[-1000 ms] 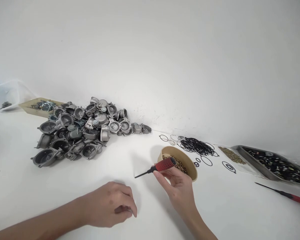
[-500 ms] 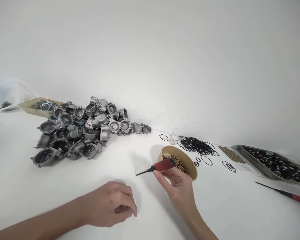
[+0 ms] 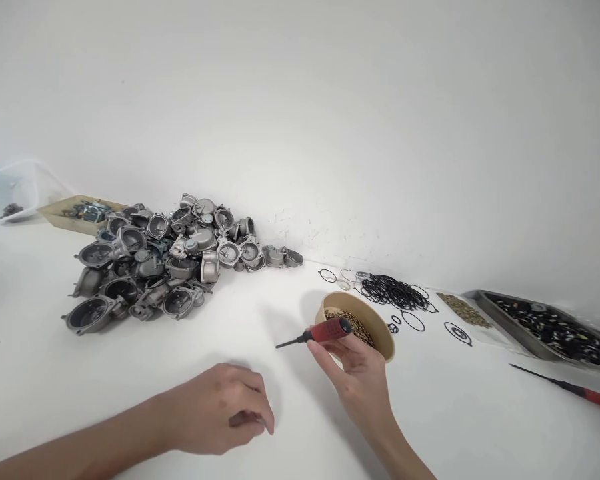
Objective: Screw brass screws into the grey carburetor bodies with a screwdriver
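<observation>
- The screwdriver (image 3: 330, 331) is held by the right hand (image 3: 357, 377), its fingers closed around the front of the handle; the tip is pointed left, clear of the counter (image 3: 455, 413). With so light a pinch, the tool could be twisted or dropped if the tip were pushed hard.
- The left hand (image 3: 227, 408) is rested low on the counter, half curled; whether anything small is held beneath its bent fingers cannot be told. It could be scratched if the tip were swung farther left.
- The bowl (image 3: 357, 307) is placed just behind the right hand and could be tipped by a careless knuckle, and the screws (image 3: 363, 331) spilled.
- Loose black rings (image 3: 393, 293) beyond the bowl could be scattered by a wide sweep.
- Metal cups (image 3: 180, 267) are heaped unevenly at left; if one were pulled from below, others might be sent sliding.
</observation>
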`<state>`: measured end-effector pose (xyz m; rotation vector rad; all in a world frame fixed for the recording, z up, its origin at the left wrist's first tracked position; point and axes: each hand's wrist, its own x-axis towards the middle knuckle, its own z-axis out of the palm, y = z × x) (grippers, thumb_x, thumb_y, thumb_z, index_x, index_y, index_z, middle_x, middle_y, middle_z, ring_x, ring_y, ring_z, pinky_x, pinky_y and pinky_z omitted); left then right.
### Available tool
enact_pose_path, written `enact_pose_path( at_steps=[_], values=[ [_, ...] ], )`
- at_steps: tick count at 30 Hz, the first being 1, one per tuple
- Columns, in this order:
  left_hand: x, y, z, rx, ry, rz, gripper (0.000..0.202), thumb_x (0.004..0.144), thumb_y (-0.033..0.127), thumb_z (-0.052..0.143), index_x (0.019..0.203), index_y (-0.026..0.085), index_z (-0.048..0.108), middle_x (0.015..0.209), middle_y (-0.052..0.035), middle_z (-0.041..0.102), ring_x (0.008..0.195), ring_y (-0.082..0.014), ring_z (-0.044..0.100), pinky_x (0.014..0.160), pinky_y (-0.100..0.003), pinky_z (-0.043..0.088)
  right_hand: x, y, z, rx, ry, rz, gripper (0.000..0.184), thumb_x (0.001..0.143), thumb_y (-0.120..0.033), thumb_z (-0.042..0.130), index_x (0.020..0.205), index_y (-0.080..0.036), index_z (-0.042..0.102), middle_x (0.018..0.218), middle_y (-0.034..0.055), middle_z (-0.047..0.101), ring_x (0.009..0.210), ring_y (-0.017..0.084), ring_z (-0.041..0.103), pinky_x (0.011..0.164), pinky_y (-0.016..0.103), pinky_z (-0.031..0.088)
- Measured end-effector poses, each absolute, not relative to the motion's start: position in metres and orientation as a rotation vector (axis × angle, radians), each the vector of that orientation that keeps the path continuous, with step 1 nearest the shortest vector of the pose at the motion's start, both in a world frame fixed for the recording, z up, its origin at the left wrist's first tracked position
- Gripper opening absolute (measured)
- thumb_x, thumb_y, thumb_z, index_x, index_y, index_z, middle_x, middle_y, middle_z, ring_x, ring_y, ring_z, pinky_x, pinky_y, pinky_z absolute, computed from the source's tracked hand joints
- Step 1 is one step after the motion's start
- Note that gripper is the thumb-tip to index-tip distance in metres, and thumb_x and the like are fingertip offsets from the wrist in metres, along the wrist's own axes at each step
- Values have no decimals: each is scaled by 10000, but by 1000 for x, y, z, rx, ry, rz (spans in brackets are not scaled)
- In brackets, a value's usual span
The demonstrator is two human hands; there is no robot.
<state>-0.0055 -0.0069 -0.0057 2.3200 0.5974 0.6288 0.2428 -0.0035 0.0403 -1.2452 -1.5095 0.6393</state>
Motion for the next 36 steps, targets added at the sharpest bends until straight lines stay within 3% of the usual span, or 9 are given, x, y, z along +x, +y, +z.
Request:
enact_pose_path(
  at_steps=[15, 22, 36],
  values=[
    [-6, -6, -8, 2304, 592, 657, 245, 900, 95, 657, 994, 271, 800, 896, 11, 748, 798, -147, 676, 894, -249, 515, 243, -3, 41, -1250, -1524, 631, 226, 861, -434, 816, 943, -225, 793, 960, 84, 811, 827, 269, 750, 762, 392, 638],
    [-6, -6, -9, 2314, 586, 658, 239, 903, 101, 657, 1001, 269, 797, 893, 10, 744, 796, -148, 666, 877, -248, 510, 245, -3, 43, -1309, -1504, 566, 219, 851, -416, 817, 945, -218, 799, 875, 68, 795, 728, 242, 714, 734, 383, 605],
    [-6, -6, -7, 2308, 582, 669, 236, 896, 93, 662, 992, 261, 798, 883, 17, 740, 790, -141, 666, 877, -239, 503, 242, -4, 45, -1341, -1434, 639, 173, 836, -375, 813, 931, -232, 793, 968, 69, 802, 841, 253, 726, 788, 378, 587]
  ],
)
